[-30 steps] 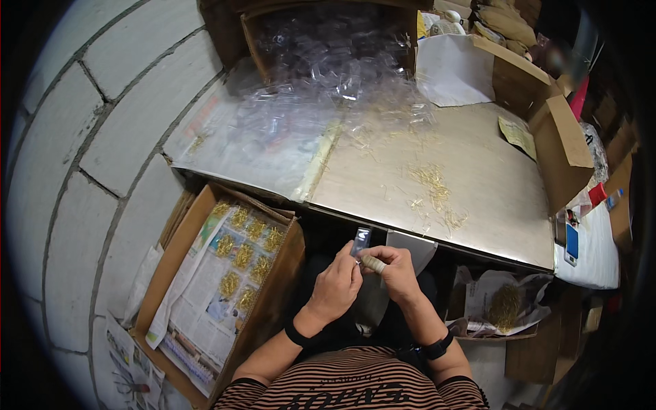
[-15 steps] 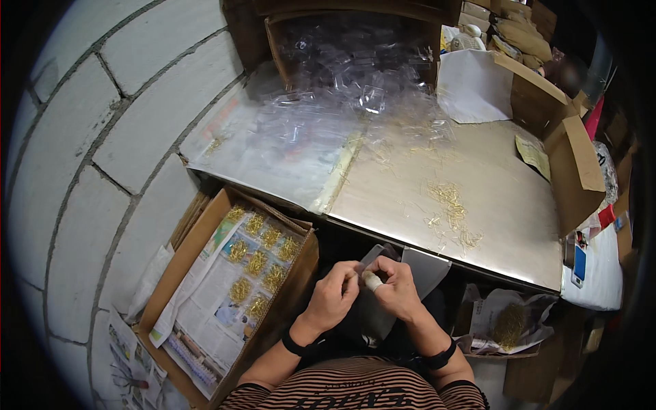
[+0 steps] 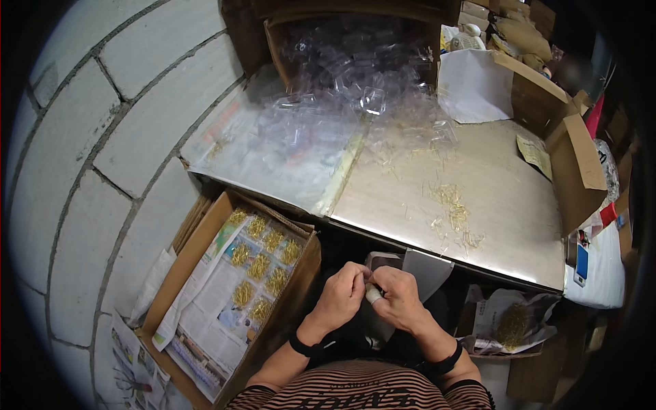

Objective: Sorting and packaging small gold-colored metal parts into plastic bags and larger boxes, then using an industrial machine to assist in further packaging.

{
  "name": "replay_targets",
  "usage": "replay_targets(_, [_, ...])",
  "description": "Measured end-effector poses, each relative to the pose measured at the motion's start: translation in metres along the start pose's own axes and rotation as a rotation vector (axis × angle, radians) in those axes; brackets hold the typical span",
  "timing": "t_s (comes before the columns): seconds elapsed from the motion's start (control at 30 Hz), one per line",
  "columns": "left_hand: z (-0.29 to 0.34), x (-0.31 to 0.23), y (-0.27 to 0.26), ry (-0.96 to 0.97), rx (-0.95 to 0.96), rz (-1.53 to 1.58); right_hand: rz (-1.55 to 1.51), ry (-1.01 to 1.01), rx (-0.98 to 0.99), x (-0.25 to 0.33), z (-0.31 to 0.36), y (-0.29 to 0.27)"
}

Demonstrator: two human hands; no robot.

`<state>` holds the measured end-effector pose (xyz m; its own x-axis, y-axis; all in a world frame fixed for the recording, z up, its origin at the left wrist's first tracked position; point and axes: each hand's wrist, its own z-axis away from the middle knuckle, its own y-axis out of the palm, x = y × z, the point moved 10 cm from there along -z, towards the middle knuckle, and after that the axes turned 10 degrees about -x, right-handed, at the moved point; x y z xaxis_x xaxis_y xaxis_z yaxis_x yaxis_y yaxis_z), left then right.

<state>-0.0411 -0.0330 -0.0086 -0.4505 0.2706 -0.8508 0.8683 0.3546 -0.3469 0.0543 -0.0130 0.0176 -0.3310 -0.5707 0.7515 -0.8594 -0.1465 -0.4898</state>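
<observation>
"One left hand point(image 3: 340, 297), one right hand point(image 3: 398, 299), fingers curled, tips together."
"Gripping something?"
"Can't tell."
"And the gold pins point(image 3: 258, 266)?"
"Bunched in the box point(image 3: 184, 270) at left, and loose on the surface point(image 3: 389, 205); beyond, clear cases point(image 3: 342, 75)."

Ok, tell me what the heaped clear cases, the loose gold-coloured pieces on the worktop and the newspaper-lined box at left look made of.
Heaped cases: probably glossy plastic; they are see-through with sharp glints.
Loose pieces: likely thin, shiny metal, judging by their fine gold-coloured gleam, though a coating could give that colour.
Box: apparently matte cardboard, from its stiff, dull brown walls.
</observation>
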Motion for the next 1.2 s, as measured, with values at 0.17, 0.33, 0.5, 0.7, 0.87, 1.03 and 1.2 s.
replay_targets(0.17, [0.009, 0.014, 0.016, -0.186, 0.098, 0.223, -0.022, -0.001, -0.004, 0.002, 0.011, -0.005])
replay_targets(0.33, [0.012, 0.023, 0.023, -0.357, 0.125, 0.351, -0.074, 0.046, 0.08, 0.0, 0.014, -0.01])
replay_targets(0.5, [0.014, 0.02, 0.031, -0.17, 0.248, 0.093, -0.103, -0.032, 0.237, 0.006, 0.027, 0.001])
replay_targets(0.7, [0.012, 0.066, -0.004, -0.525, 0.018, 0.365, 0.119, -0.159, -0.099, 0.012, 0.002, -0.044])
replay_targets(0.87, [0.039, 0.069, 0.026, -0.681, 0.149, 0.44, 0.599, -0.302, -0.272, -0.042, -0.072, -0.043])
replay_targets(1.03, [0.091, 0.098, 0.055, -0.688, 0.376, 0.493, 0.464, -0.165, -0.305, -0.106, -0.08, -0.048])
replay_targets(1.2, [0.132, 0.116, 0.025, -0.789, 0.382, 0.433, 0.695, 0.532, -0.604, -0.199, 0.023, -0.177])
